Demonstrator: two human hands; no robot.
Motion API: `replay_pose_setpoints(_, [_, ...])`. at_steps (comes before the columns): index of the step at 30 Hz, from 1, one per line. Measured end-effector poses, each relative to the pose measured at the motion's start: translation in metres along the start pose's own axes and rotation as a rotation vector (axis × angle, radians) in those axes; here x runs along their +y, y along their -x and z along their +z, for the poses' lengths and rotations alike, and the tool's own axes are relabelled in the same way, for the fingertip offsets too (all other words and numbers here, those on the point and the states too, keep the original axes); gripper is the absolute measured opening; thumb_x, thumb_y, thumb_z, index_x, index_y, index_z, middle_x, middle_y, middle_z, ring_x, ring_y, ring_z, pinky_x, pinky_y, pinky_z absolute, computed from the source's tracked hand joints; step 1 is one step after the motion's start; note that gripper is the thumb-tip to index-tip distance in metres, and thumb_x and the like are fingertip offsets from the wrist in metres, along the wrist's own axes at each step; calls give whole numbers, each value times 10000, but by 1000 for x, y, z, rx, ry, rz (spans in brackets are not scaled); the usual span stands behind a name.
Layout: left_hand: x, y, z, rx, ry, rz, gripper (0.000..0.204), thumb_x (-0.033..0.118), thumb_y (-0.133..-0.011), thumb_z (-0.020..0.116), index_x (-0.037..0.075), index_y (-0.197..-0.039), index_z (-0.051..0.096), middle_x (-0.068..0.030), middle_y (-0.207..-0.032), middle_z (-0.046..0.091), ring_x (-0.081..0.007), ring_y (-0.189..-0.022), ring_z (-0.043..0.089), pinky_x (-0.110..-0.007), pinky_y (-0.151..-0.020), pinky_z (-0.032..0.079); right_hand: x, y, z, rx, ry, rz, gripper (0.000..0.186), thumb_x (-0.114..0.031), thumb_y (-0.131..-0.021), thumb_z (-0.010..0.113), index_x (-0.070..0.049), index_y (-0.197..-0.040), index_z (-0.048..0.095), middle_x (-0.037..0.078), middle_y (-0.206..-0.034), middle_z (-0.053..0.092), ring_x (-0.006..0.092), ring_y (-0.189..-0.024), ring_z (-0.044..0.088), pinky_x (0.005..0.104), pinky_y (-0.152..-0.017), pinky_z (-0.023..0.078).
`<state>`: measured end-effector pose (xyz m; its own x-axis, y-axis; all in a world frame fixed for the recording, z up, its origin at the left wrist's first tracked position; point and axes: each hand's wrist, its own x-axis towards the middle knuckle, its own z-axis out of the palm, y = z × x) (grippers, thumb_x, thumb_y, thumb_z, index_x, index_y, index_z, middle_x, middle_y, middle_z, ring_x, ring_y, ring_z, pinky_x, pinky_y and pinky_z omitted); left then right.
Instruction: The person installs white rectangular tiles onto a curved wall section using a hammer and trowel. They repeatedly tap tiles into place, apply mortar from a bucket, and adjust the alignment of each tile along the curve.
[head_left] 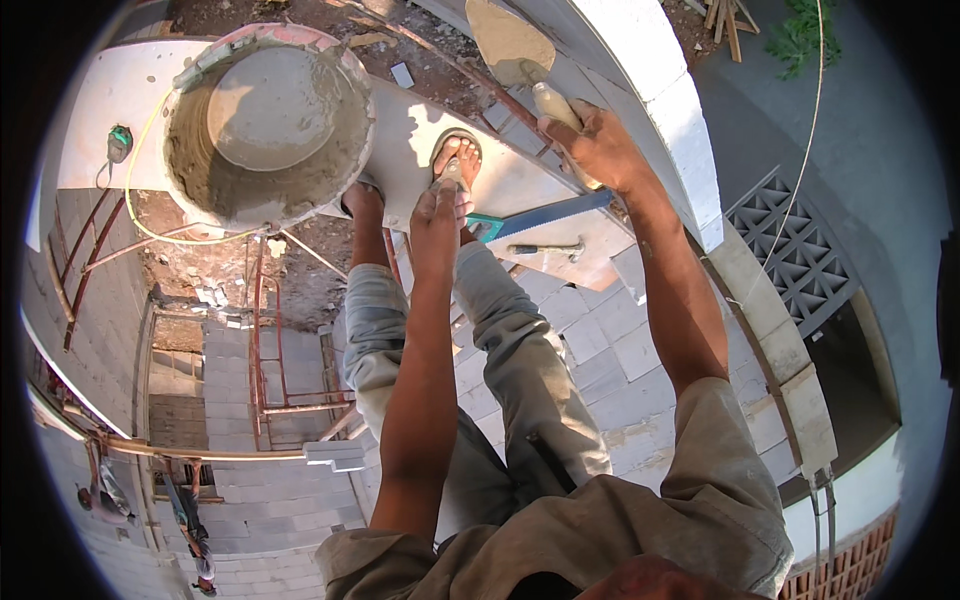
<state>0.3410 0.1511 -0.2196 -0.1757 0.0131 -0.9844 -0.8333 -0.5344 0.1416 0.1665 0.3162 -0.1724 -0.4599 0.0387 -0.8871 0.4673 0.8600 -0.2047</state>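
Note:
My right hand point(600, 150) is closed around the pale handle of a trowel point(512, 45). The blade, coated in grey-beige mortar, points away beside the white block wall point(685, 120). My left hand point(437, 215) hangs in front of my sandalled foot point(458, 152), its fingers drawn together; whatever is between them, if anything, cannot be made out. To the left of that hand stands a large round tub point(185, 195) with wet mortar point(275, 110) in it. Between my hands lie a handsaw point(550, 214) with a teal handle and a hammer point(548, 248), both on the board point(575, 265).
Red scaffold tubes point(258, 350) rise at the left, with ground far below. A yellow hose or cord point(128, 190) loops by the tub. Two people point(190, 520) are at the lower left. A string point(800, 180) and a patterned vent block point(795, 250) are at right.

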Motion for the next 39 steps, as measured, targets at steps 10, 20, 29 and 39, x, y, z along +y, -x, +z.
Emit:
replay_pose_setpoints(10, [-3,4,6,-24,28,7,403,322,-993,536,-47,-1153,572,-137,-1029,684,-207,-924,680,-301,-817,517,60,-47,-25,-10,216,266,510,-379,-843,668,67,-1091,657,137,-822,662,221,-667,625,355,-635,497])
replay_pose_setpoints(20, [-3,5,3,13,118,21,341,302,-989,549,-22,-1073,617,-113,-997,682,-175,-889,665,-277,-733,481,-18,21,-9,76,130,-56,486,-414,-901,596,24,-1105,643,100,-762,627,192,-679,580,342,-656,461])
replay_pose_setpoints(29, [5,8,0,25,143,23,371,319,-980,557,-36,-1070,617,-132,-991,694,-189,-867,679,-287,-746,489,109,-60,-3,28,247,255,524,-397,-830,644,75,-1058,664,231,-862,690,330,-862,695,421,-777,514])
replay_pose_setpoints(39, [10,8,-8,35,153,31,426,318,-978,561,-58,-1173,614,-133,-1009,700,-191,-894,688,-282,-733,490,-38,-89,12,55,499,3,231,-238,-908,634,-125,-1091,718,124,-883,666,216,-704,661,351,-598,515])
